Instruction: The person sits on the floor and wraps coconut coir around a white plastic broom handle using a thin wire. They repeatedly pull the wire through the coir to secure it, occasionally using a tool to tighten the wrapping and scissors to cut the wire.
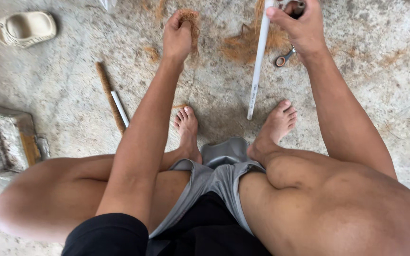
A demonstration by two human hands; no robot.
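Two bare feet (233,125) planted on the concrete floor (357,95), flanking the white rod's lower tip. Right grip (300,26) clamped on the white rod (258,61) up top. Left grip (177,35), left of the rod, pinched shut on brown fibre (191,21). Scissors (285,57) just right of the rod.

Left hand (176,38) pinching a tuft of brown coconut fibre (191,21); right hand (300,26) gripping a long white plastic pipe (258,61) tilted over grey concrete floor (62,90), metal scissors (285,57) just beside
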